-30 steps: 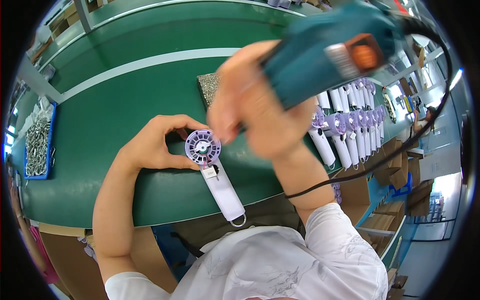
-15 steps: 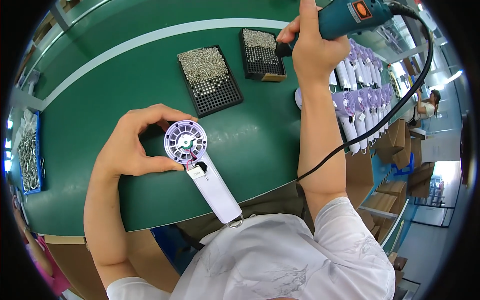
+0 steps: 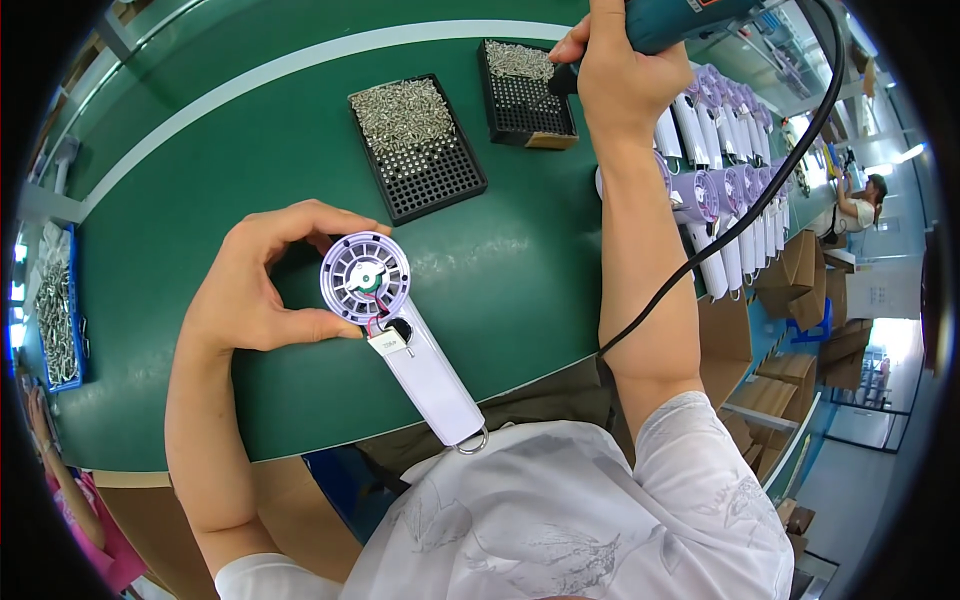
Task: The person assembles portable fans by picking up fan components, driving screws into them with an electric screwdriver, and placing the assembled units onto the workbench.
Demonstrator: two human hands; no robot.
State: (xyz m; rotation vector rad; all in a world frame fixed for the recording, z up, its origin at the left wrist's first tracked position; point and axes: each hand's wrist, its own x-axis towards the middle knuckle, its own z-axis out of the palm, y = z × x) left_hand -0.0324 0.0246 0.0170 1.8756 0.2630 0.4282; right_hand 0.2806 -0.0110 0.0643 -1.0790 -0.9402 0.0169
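Note:
My left hand [image 3: 270,275] grips the round purple head of a handheld fan [image 3: 430,375] between thumb and fingers. The fan's white handle slants toward me, with a metal ring at its end. Its head is uncovered, showing a motor, thin wires and a small white block beside the handle. My right hand [image 3: 630,85] is wrapped round a teal electric screwdriver [image 3: 670,22], whose dark nose points left over a black screw tray [image 3: 520,125] at the far side. The bit's tip is hard to make out. Another screw tray [image 3: 432,185], partly filled with small screws, lies nearer.
Several purple and white fans [image 3: 715,190] stand in rows at the right. A black cord [image 3: 740,215] hangs from the screwdriver across my right forearm. At the left is a blue bin [image 3: 62,310] of metal parts. Cardboard boxes [image 3: 785,280] and other people are around the green table [image 3: 510,290].
The screwdriver and my right hand have shifted slightly up and left in view. My left hand still holds the fan, which sits almost as before.

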